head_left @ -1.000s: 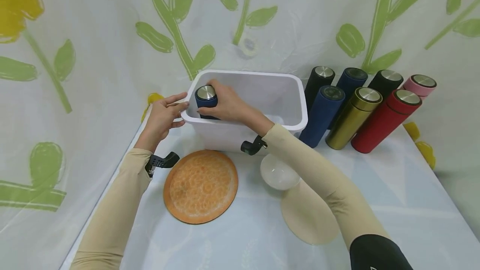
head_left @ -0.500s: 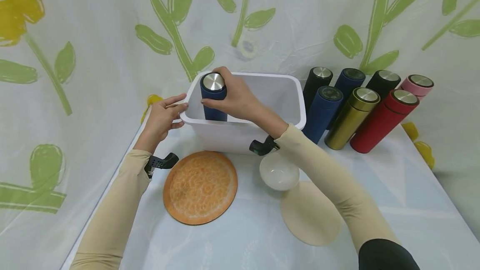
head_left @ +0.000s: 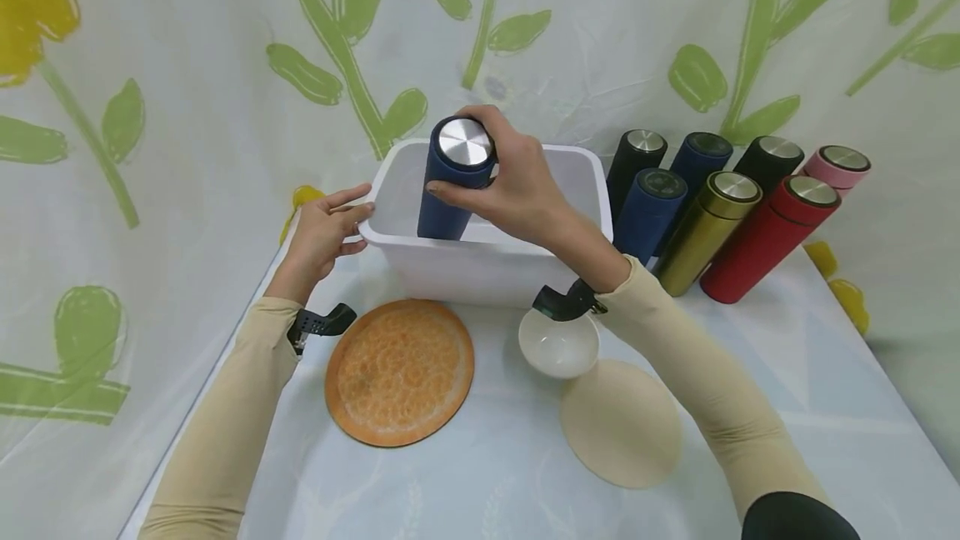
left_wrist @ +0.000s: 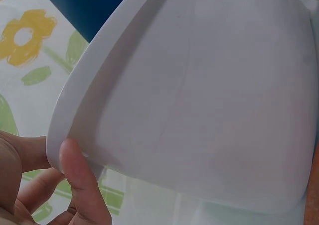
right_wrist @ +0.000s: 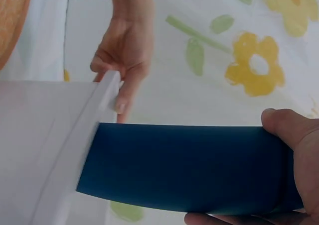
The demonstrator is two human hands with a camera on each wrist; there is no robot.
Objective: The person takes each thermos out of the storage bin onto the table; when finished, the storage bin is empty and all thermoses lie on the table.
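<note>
A dark blue vacuum flask (head_left: 442,211) with a shiny steel lid stands slightly tilted, its lower part behind the near rim of a white plastic bin (head_left: 465,273). My right hand (head_left: 528,186) grips it near the lid, thumb on the near side. In the right wrist view the flask (right_wrist: 184,168) runs down past the bin's rim, and its base is hidden. My left hand (head_left: 318,240) holds the bin's left end. Its thumb and fingers pinch the rim there, as the left hand (left_wrist: 82,185) shows in the left wrist view.
Right of the bin stand several flasks, among them a blue one (head_left: 648,211), a gold one (head_left: 708,232) and a red one (head_left: 772,240). In front lie an orange round mat (head_left: 400,373), a white bowl (head_left: 558,347) and a beige round mat (head_left: 622,427).
My right hand has lifted the blue flask from low inside the bin, up and to the right. The left hand has stayed at the rim.
</note>
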